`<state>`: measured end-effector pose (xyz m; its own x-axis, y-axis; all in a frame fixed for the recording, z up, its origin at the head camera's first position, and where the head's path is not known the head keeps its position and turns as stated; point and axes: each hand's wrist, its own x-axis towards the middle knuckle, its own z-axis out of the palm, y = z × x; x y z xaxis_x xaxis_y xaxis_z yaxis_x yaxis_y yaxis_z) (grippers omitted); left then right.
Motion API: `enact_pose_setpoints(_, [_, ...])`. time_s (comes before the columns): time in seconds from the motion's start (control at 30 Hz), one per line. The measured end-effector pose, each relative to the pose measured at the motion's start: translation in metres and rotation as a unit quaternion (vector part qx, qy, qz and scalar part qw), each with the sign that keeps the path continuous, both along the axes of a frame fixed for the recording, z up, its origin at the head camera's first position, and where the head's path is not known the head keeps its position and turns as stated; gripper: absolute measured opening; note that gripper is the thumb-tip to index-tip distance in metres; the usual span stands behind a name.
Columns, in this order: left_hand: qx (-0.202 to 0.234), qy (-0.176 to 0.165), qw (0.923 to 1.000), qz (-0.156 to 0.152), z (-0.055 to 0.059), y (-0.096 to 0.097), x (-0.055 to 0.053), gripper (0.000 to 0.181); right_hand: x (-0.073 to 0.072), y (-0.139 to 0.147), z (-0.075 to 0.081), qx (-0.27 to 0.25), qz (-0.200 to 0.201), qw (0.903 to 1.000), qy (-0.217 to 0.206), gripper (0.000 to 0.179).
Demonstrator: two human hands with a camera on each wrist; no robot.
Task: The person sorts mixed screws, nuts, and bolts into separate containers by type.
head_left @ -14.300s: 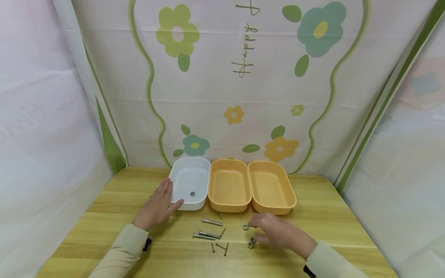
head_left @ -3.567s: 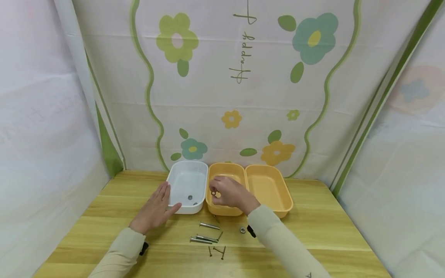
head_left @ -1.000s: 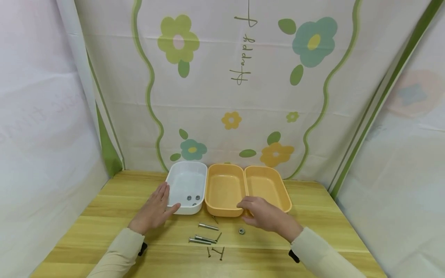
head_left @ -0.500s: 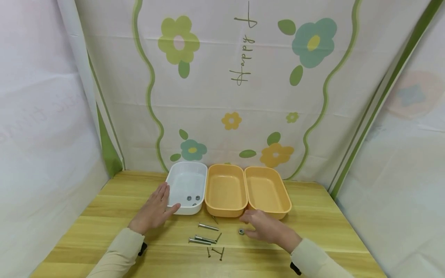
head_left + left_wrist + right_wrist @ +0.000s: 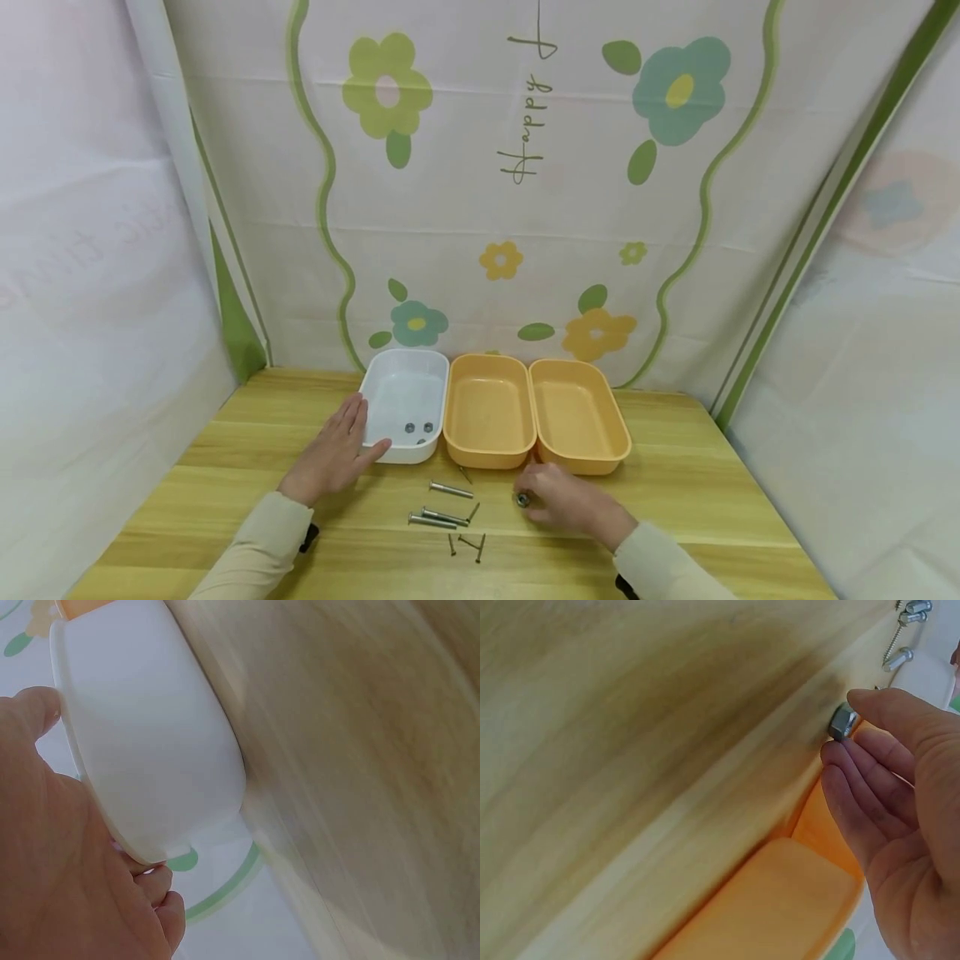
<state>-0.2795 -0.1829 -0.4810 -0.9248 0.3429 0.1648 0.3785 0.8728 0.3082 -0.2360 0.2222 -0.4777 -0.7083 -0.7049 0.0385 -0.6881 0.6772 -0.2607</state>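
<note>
My left hand (image 5: 330, 457) rests with straight fingers on the near left corner of the white plastic tray (image 5: 401, 392), thumb on its front rim. Three hex nuts (image 5: 409, 427) lie inside that tray. On the wooden table, in front of the two orange trays, my right hand (image 5: 568, 498) pinches another hex nut (image 5: 843, 721) between thumb and fingertips. Seen from the right wrist, the nut stands on edge close to the tabletop. To the left of that hand lie long bolts (image 5: 451, 489) and thin screws (image 5: 481, 548).
The middle orange tray (image 5: 491, 400) and the right orange tray (image 5: 577, 404) stand in a row with the white one, with nothing in them. Behind them hangs a flower-printed cloth (image 5: 450, 200). Fabric walls enclose the wooden table (image 5: 315, 575) on both sides.
Earlier, my right hand carried nuts from the table to the white tray, where their number rose from one to three. Just now it has come down and closed on the last table nut.
</note>
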Motion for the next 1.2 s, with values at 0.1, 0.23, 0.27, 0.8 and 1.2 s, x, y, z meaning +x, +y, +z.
enact_pose_setpoints(0.1, [0.0, -0.002, 1.0, 0.0, 0.0, 0.0, 0.001, 0.091, -0.001, -0.002, -0.003, -0.003, -0.001, 1.0, -0.006, 0.011])
enact_pose_setpoints(0.23, [0.001, 0.001, 1.0, 0.0, 0.0, 0.0, 0.001, 0.09, -0.002, -0.003, -0.004, -0.009, 0.003, 1.0, 0.0, 0.009])
enact_pose_setpoints(0.27, [0.0, 0.002, 1.0, -0.001, 0.001, 0.0, 0.001, 0.09, -0.002, -0.003, -0.004, -0.01, 0.004, 0.9999, 0.004, 0.009])
enact_pose_setpoints(0.8, [-0.001, 0.002, 1.0, -0.002, 0.001, 0.001, 0.001, 0.09, -0.009, -0.009, 0.015, 0.004, 0.023, 0.9997, 0.001, 0.014])
enact_pose_setpoints(1.2, [-0.002, 0.005, 1.0, -0.002, 0.002, 0.0, 0.002, 0.09, -0.015, -0.019, 0.041, 0.012, 0.041, 0.9974, 0.058, 0.012])
